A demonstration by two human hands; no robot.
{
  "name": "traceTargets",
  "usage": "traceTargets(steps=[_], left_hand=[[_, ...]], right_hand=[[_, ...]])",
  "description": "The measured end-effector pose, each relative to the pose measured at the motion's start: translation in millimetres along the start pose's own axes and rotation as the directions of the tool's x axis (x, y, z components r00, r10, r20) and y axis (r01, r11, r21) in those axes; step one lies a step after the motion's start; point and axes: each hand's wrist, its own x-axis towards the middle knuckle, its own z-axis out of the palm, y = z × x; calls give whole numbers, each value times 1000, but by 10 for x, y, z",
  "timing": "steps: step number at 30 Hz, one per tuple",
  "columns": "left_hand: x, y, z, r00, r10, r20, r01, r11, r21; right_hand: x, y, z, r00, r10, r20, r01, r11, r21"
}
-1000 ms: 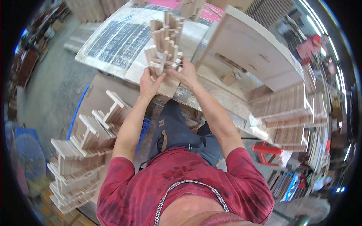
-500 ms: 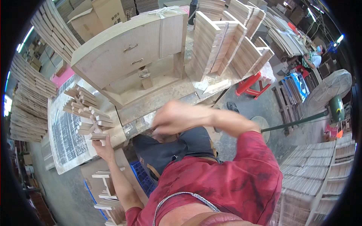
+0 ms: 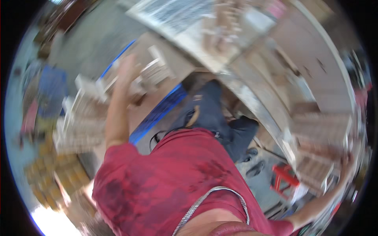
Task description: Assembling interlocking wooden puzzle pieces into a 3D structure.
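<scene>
Motion blurs this moment. My left hand point(image 3: 128, 67) is reached out over the low stack on my left, beside pale wooden assemblies point(image 3: 155, 70) lying on a brown cardboard sheet point(image 3: 151, 43). Its fingers are smeared, so I cannot make out whether anything is in them. Far to the right, my right hand point(image 3: 346, 159) is at the edge of the upright wooden panel assemblies point(image 3: 321, 128) on the workbench. Whether it grips one of them is not clear. More wooden assemblies point(image 3: 88, 114) are stacked nearer me on the left.
The workbench edge point(image 3: 252, 94) runs diagonally past my knees. On it stand a large wooden frame with a drawer front point(image 3: 311, 59) and a pile of small wooden pieces point(image 3: 220, 31). A blue plastic pallet point(image 3: 159, 112) lies under the cardboard. A red stool point(image 3: 283, 179) stands at right.
The view has swung left. My left hand has left the small wooden pieces on the bench for the low stack; my right arm has stretched from in front of me to the far right.
</scene>
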Motion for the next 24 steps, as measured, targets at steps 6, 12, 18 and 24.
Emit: traceTargets(steps=[6,12,18,24], left_hand=[[-263,-20,263,990,-9,143,-19,981,193],[-56,-299,954,986,-118,117,95,977,189],[2,-374,715,999,-44,29,48,991,-127],[-692,332,-431,917,-264,-298,-187,373,-909]], right_hand=[[509,-155,-219,988,12,154,28,967,-254],[-361,-1079,-72,915,-100,-390,-53,930,-363],[-1872,-2287,890,866,-212,-453,144,973,-180],[-1920,-3270,2616,994,-106,27,96,963,252]])
